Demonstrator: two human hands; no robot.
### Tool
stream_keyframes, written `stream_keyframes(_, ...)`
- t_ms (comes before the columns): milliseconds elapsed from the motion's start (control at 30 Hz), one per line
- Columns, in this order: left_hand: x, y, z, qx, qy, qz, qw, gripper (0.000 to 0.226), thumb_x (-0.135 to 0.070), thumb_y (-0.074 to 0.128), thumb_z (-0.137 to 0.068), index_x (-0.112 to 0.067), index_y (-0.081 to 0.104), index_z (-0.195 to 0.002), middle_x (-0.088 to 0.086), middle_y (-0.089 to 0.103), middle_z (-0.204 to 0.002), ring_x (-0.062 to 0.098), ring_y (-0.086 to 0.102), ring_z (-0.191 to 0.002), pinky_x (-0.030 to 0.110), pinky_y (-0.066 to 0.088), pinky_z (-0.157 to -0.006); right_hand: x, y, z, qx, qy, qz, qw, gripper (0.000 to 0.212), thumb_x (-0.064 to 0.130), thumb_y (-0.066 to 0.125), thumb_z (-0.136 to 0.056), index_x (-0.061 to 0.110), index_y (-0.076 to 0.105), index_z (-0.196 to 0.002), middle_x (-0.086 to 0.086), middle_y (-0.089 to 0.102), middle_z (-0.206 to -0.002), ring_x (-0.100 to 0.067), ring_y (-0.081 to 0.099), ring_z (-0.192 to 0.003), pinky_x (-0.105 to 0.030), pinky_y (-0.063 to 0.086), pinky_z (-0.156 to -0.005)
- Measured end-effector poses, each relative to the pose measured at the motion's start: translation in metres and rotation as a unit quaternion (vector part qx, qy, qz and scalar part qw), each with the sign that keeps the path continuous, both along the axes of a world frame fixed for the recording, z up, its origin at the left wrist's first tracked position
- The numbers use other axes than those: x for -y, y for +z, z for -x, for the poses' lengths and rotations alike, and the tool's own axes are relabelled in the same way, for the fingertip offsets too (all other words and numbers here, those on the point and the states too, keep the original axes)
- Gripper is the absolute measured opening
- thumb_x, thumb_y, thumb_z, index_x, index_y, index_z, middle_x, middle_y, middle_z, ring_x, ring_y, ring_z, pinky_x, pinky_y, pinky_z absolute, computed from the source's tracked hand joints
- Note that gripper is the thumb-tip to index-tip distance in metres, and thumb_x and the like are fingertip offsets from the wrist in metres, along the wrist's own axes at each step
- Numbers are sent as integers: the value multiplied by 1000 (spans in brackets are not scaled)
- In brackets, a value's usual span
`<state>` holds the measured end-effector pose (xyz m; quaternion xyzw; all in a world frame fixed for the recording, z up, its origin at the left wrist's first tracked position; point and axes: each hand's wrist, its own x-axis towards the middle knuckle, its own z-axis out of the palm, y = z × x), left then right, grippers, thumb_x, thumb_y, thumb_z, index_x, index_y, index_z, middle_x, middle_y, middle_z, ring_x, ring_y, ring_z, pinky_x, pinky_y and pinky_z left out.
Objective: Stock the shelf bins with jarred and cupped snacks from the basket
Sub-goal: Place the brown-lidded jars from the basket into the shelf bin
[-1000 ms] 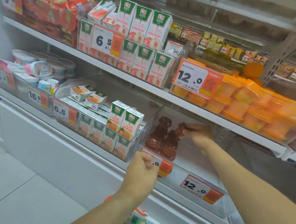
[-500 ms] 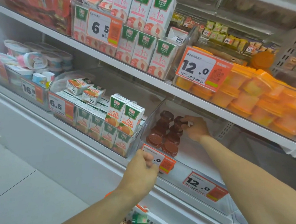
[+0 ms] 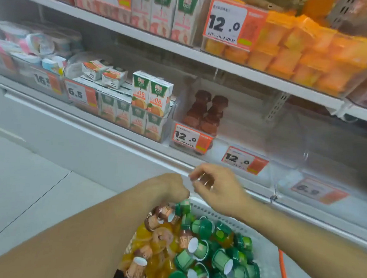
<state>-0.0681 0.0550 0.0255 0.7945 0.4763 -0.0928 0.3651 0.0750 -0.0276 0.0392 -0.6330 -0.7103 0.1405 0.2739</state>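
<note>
Both hands hang over the far rim of the white perforated plastic basket (image 3: 248,228), close together but not touching. The right hand (image 3: 218,189) has its fingers loosely curled and spread, and nothing can be made out between them. The left hand (image 3: 172,187) is bunched into a fist; whether it pinches something small cannot be told from this angle.

Directly below and toward the person lies the stock: small brown-lidded cups (image 3: 162,215) heaped on the left side of the basket, green-lidded cups (image 3: 220,254) on the right, and amber jelly cups (image 3: 147,242) underneath. They lie tumbled, with no common axis; several show white bases. The left hand is nearer the brown ones, just above them, so a straight drop looks like the shortest reach.

Ahead and above, on the lower shelf, the clear plastic shelf bin (image 3: 178,108) carrying a 12.0 price tag (image 3: 191,138) holds a few stacked brown cups (image 3: 206,112) at its left, with bare room to their right. Its neighbour to the left holds green-and-white juice cartons (image 3: 151,93). The upper shelf carries a bin of orange jelly cups (image 3: 292,57).
</note>
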Motion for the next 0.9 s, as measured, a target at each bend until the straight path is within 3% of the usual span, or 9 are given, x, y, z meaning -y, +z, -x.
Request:
stream_keyframes(100, 28, -34, 3, -122, -114, -38, 985, 29, -17, 51, -95, -4, 64, -117, 16, 68, -116, 33, 65, -106, 37, 53, -91, 29, -79, 17, 58, 39, 227, 971, 17, 22, 57, -94, 9, 67, -99, -7, 70, -94, -21, 64, -83, -37, 53, -76)
stream_keyframes(200, 45, -81, 20, -166, -114, -63, 977, 38, -30, 55, -95, -7, 59, -126, 11, 61, -127, 31, 60, -117, 38, 50, -95, 45, -137, 30, 90, 29, 366, 926, 30, 30, 61, -91, 3, 66, -102, -17, 69, -98, -32, 65, -89, -44, 55, -80)
stream_keyframes(300, 62, -126, 42, -202, -100, -57, 972, 40, -24, 51, -93, -8, 57, -128, 10, 61, -128, 30, 60, -116, 38, 51, -97, 57, -170, 44, 45, 6, 384, 922, 30, 26, 67, -86, -1, 67, -100, -21, 69, -99, -35, 65, -92, -46, 57, -78)
stream_keyframes(400, 85, -167, 63, -215, -70, -49, 973, 39, -29, 50, -99, -13, 52, -135, 6, 56, -135, 28, 53, -126, 37, 42, -103, 74, -191, 58, 57, 31, 379, 923, 34, 32, 71, -85, 12, 67, -111, -9, 67, -108, -27, 62, -100, -37, 53, -85)
stream_keyframes(467, 93, -193, 73, -179, -25, -36, 983, 38, -31, 54, -97, -16, 52, -132, 7, 57, -135, 26, 54, -123, 33, 43, -100, 83, -199, 65, 55, 57, 374, 924, 41, 35, 74, -82, 16, 65, -118, -6, 66, -114, -26, 58, -108, -37, 51, -91)
stream_keyframes(633, 100, -207, 72, -144, 21, -54, 988, 29, -21, 61, -91, -16, 58, -120, 8, 65, -121, 27, 62, -111, 34, 51, -93, 89, -193, 80, 188, 133, 399, 888, 52, 43, 78, -76, 20, 62, -120, -10, 60, -120, -33, 35, -131, -46, 42, -101)
stream_keyframes(733, 99, -203, 66, -124, 37, -79, 988, 36, -20, 63, -89, -16, 57, -125, 8, 63, -124, 28, 61, -113, 35, 51, -95, 95, -193, 86, 233, 168, 391, 875, 58, 46, 78, -76, 20, 56, -124, -10, 57, -120, -30, 39, -121, -47, 33, -101)
stream_keyframes(800, 93, -196, 66, -106, 81, -65, 989, 40, -27, 68, -86, -13, 59, -122, 8, 64, -121, 28, 62, -111, 35, 52, -92, 98, -196, 87, 229, 181, 384, 876, 52, 46, 74, -79, 22, 57, -121, -6, 61, -113, -27, 43, -115, -47, 28, -101)
stream_keyframes(900, 77, -177, 71, -36, 216, 94, 971, 35, -33, 77, -78, -6, 64, -95, 10, 68, -102, 24, 66, -92, 33, 58, -75, 102, -202, 86, 184, 183, 390, 883, 38, 37, 74, -81, 22, 63, -113, 1, 65, -100, -23, 48, -105, -44, 32, -99)
